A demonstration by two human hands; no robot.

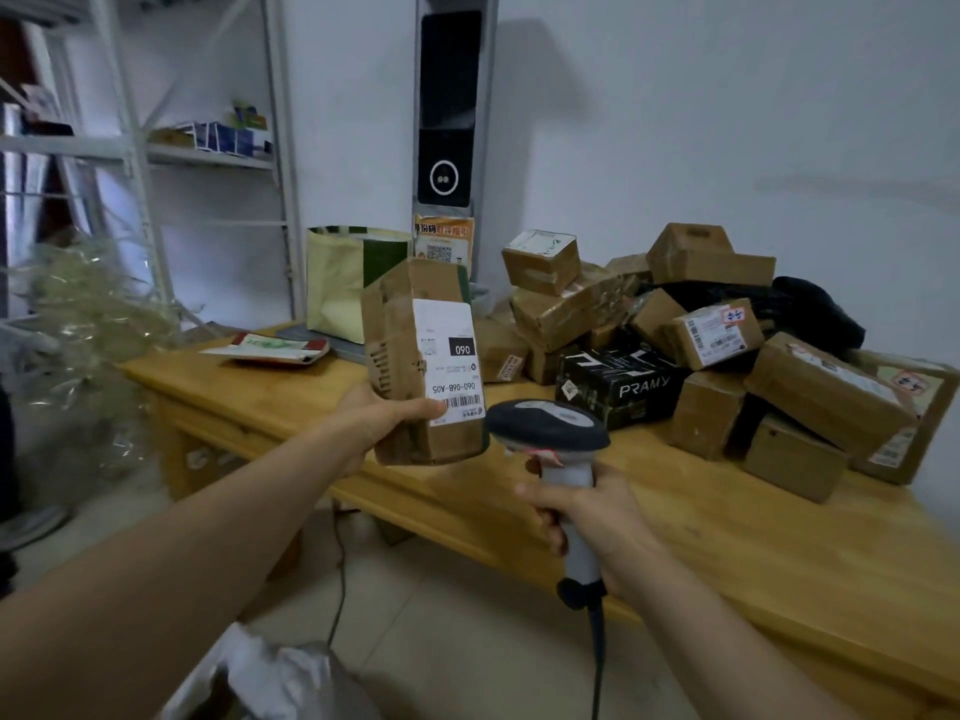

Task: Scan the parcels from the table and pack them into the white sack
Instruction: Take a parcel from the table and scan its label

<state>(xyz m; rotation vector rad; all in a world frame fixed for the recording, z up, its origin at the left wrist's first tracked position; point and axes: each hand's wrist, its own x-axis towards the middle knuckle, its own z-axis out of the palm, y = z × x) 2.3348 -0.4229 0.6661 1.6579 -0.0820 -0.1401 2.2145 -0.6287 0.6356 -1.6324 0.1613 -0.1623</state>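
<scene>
- Scanning step: your left hand (pixel 382 415) grips the parcel (pixel 423 363) above the tabletop (pixel 675 491); your right hand (pixel 587 517) grips the scanner (pixel 550 433).
- Aim at its barcode (pixel 462 401), then pack into the white sack (pixel 270 678).

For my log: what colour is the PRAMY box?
The PRAMY box is black with white lettering; head view.

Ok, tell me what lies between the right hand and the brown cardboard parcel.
Head view: the grey barcode scanner, gripped by the right hand, its dark head beside the brown cardboard parcel.
</scene>
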